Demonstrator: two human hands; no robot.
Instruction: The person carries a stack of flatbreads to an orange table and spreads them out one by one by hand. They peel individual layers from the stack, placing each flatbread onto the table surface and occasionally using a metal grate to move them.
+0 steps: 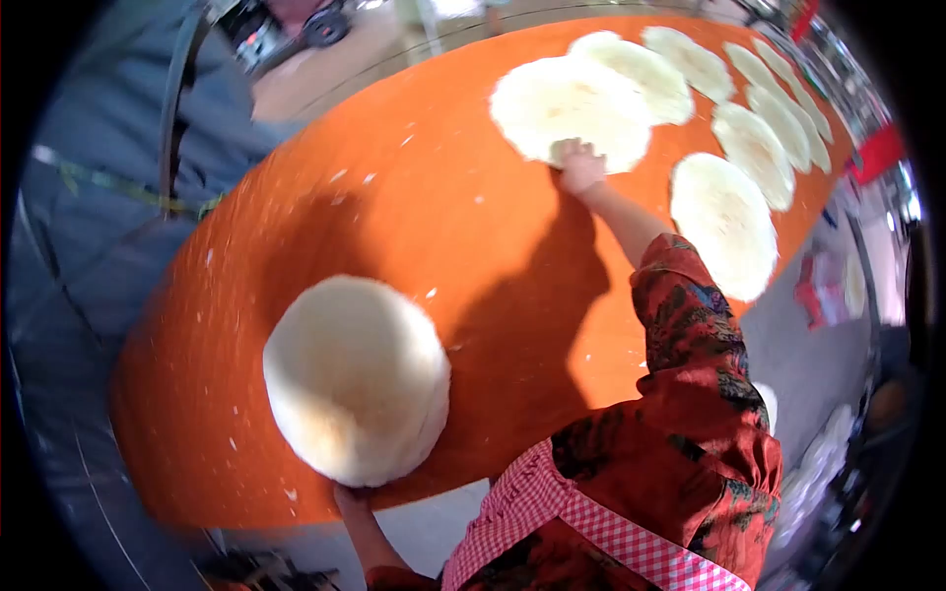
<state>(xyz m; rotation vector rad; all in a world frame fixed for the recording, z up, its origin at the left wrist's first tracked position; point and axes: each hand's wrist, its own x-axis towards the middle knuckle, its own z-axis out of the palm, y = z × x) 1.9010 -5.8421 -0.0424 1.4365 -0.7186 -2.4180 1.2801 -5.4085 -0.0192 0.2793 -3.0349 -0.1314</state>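
Note:
A pale, round stack of flatbreads (pixel 357 379) is at the near left of the orange table. My left hand (pixel 352 495) is at its lower edge, with the fingers hidden behind or under the stack. My right hand (pixel 581 165) reaches out to a large round flatbread (pixel 567 103) near the far side. Its fingers are stretched out over the bread's near edge, slightly apart. That flatbread partly overlaps another flatbread (pixel 645 79) behind it.
More flatbreads lie across the right end of the orange table (pixel 414 197), among them a large one (pixel 724 227) near its edge. Pale flakes dot the tabletop. Dark blue sheeting (pixel 89 246) hangs on the left. A red object (pixel 877 156) is beyond the right end.

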